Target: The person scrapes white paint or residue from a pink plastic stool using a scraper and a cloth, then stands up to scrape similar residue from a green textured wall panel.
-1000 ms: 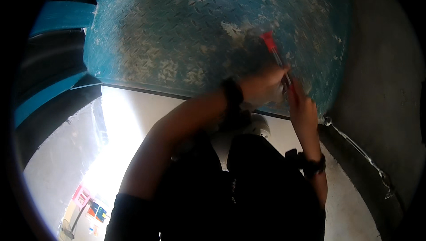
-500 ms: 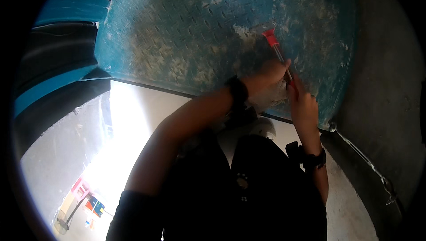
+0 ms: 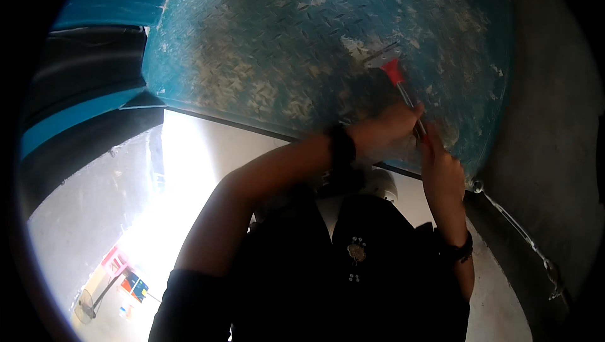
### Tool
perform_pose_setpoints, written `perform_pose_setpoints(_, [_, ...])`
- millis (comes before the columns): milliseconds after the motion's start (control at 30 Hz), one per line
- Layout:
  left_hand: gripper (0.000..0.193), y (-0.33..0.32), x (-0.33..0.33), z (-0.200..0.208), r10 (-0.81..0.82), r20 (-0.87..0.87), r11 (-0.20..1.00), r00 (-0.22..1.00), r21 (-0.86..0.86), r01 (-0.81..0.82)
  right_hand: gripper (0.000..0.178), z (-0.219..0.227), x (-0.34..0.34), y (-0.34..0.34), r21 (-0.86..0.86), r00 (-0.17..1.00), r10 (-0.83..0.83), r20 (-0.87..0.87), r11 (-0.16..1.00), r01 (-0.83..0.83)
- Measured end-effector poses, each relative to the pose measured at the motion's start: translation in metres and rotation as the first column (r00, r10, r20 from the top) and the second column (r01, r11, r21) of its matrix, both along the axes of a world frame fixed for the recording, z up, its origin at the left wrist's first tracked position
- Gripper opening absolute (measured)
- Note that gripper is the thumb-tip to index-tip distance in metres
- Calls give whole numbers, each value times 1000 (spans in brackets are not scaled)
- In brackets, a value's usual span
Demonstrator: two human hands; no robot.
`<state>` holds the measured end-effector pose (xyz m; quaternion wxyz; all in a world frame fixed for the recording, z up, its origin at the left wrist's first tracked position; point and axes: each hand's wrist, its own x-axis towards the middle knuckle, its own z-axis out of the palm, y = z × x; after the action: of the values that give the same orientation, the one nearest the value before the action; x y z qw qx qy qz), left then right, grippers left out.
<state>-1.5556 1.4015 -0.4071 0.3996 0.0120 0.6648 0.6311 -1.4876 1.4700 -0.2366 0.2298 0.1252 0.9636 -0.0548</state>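
Both my hands are wrapped round a long-handled scraper [image 3: 406, 94] with a red head, a metal shaft and a red grip. My left hand [image 3: 396, 121] closes on the shaft, its forearm reaching across from the left. Lower down, my right hand [image 3: 442, 175] grips the red end of the handle. The wide blade points up and away from me, on or just over a blue metal plate [image 3: 302, 23] with a raised tread pattern. Pale, worn patches and residue mark the plate, one whitish patch right beside the blade.
Blue bars [image 3: 104, 5] join the plate's left side. A turnbuckle and cable [image 3: 513, 219] run down from its near right corner along a dark wall [image 3: 548, 109]. Bright light falls on the floor at lower left, where a pink stool [image 3: 115, 261] and a fan [image 3: 85, 307] stand.
The scraper and both hands have come back toward me and slightly right. Its blade has shifted down from the pale patch. Both hands keep their hold.
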Motion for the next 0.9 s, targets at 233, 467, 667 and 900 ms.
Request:
perform_pose_setpoints(233, [53,-3,-17,16,78,78,991,994,99,-86,35,5,-9,2,9,954,177,-243,984,-180])
perform_pose_setpoints(467, [47,-22,-2,39,35,160,993,987,103,-52,37,-4,6,-7,2,1000,-9,-30,1000,9])
perform_pose_setpoints(667, [48,-11,-5,45,48,255,998,966,35,-59,37,3,1,-3,87,998,46,-32,995,-43])
perform_pose_setpoints(900, [51,-4,7,49,132,465,952,875,186,-243,38,10,4,7,75,986,134,-102,989,-127])
